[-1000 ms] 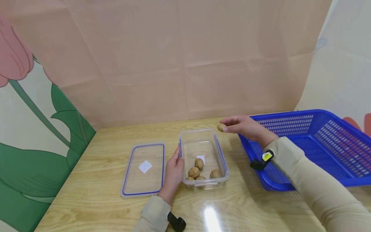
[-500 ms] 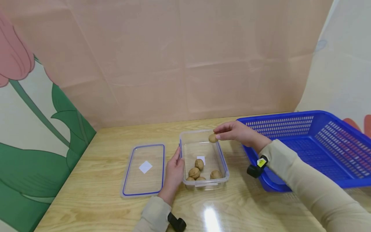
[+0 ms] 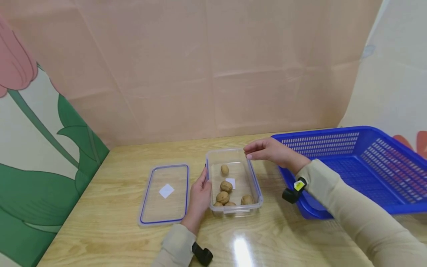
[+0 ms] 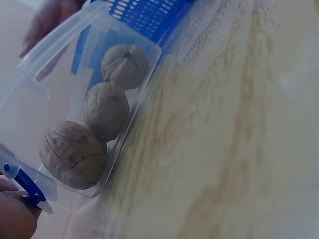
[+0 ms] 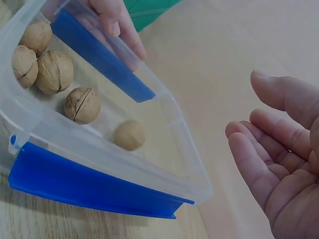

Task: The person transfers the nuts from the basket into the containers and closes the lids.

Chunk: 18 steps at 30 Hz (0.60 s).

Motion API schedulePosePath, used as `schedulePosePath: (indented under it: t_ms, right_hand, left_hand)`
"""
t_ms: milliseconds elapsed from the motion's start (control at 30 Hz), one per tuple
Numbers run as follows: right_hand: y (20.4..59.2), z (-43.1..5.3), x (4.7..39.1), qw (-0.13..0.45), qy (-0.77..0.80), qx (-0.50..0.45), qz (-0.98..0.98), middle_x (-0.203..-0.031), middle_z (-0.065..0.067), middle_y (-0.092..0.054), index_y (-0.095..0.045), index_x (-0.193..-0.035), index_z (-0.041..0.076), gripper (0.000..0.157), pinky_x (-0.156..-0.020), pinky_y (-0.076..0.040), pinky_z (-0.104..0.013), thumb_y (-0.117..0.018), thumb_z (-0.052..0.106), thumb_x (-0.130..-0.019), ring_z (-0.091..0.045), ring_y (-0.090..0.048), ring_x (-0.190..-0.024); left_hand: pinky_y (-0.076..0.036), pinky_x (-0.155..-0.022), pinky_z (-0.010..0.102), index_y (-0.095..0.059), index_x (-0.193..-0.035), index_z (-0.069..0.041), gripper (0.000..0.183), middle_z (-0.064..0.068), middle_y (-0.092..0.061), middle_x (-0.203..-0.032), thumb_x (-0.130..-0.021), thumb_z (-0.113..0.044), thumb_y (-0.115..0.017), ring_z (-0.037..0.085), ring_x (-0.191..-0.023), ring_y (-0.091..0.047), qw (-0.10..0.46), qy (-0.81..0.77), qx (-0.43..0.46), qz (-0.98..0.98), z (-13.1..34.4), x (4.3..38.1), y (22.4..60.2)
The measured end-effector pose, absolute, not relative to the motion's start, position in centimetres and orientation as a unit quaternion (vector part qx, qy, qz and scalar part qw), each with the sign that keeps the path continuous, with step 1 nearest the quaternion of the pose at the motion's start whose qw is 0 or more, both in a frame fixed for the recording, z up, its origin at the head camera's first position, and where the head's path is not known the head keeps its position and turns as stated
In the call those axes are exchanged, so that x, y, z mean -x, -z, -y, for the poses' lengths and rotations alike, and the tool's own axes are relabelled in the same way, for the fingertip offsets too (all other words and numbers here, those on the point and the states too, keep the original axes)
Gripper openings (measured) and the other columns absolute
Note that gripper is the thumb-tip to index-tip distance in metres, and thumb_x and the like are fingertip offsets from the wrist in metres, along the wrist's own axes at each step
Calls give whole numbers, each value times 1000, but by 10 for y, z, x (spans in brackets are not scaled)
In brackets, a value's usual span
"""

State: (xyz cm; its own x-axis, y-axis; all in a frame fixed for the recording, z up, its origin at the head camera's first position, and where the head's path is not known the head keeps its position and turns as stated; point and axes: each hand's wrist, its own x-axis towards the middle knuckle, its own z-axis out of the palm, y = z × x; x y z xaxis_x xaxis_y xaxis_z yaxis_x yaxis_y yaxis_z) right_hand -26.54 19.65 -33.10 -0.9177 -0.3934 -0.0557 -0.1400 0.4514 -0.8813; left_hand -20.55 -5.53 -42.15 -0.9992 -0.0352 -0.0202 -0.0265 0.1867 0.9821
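Observation:
My left hand (image 3: pixel 201 191) rests against the left wall of a clear plastic box (image 3: pixel 251 174), its fingers lying along the outside. Several walnuts lie in the box, mostly near its front end. One lighter walnut (image 3: pixel 225 170) sits farther back, apart from the others; the same walnut (image 5: pixel 129 135) looks blurred in the right wrist view. Over the box's back right corner hovers my right hand (image 3: pixel 267 151). Its fingers are loosely bent with nothing between them, as the right hand (image 5: pixel 286 154) shows up close.
A clear lid (image 3: pixel 153 207) with a blue seal and a white paper square lies left of the box. To the right stands a large blue basket (image 3: pixel 370 167). A peach-coloured sheet (image 3: pixel 213 74) hangs behind the wooden table (image 3: pixel 113 230).
My right hand carried a walnut leftward from beside the basket to above the box, then let go of it. That walnut is now inside the box. The left hand stayed in place.

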Motion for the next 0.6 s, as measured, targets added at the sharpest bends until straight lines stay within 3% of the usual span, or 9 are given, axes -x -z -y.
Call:
schedulePosePath:
  t_ms: [33,100,133,233,267,433,600]
  right_hand:
    - [331,-196,265,126,498,155,-844,-117,-18,-62,-58,-120,-4,45,-95,-47,-37,-67,21,-84,-18,-59,-104]
    - [329,-195,263,125,498,147,-845,-116,-17,-63,-57,-120,-3,46,-96,-47,-38,-68,22,-84,-16,-60,-103]
    - [327,-194,263,124,499,143,-846,-116,-16,-63,-57,-121,-3,46,-96,-47,-38,-68,22,-84,-15,-60,-102]
    - [321,-191,258,122,509,128,-843,-115,-14,-64,-57,-121,-2,46,-97,-47,-39,-68,22,-84,-17,-60,-102]
    - [318,-189,256,120,511,123,-842,-115,-14,-63,-57,-121,-2,45,-97,-46,-40,-67,22,-84,-18,-59,-103]
    - [298,-182,237,106,552,92,-822,-124,-18,-57,-53,-125,-2,46,-99,-46,-39,-64,20,-87,-16,-58,-105]
    - [280,-162,211,99,657,92,-742,-107,-3,-64,-45,-126,-15,47,-90,-51,-25,-59,9,-88,-7,-63,-94]
  left_hand:
    - [-44,-52,18,-36,-142,-19,52,8,-34,-147,-93,-9,-46,11,-64,-45,1,636,-22,771,55,205,421]
    - [-54,-71,23,-36,-142,-16,52,10,-31,-148,-92,-7,-46,19,-81,-58,9,631,-16,776,55,205,420]
    - [-53,-84,28,-37,-142,-13,52,12,-30,-148,-91,-6,-46,23,-97,-59,16,629,-10,777,55,206,419]
    - [-29,-111,38,-37,-140,-5,51,15,-27,-149,-90,-3,-46,28,-134,-34,30,628,1,778,55,208,418]
    - [-22,-113,39,-37,-139,-2,51,16,-27,-149,-89,-1,-46,27,-137,-26,35,630,6,776,55,208,418]
    - [-24,-112,36,-35,-139,2,51,17,-26,-149,-89,2,-46,27,-137,-25,39,665,15,746,57,210,416]
    - [-31,-109,29,-38,-138,1,45,15,-34,-146,-94,-4,-46,24,-135,-32,64,692,25,719,77,210,402]
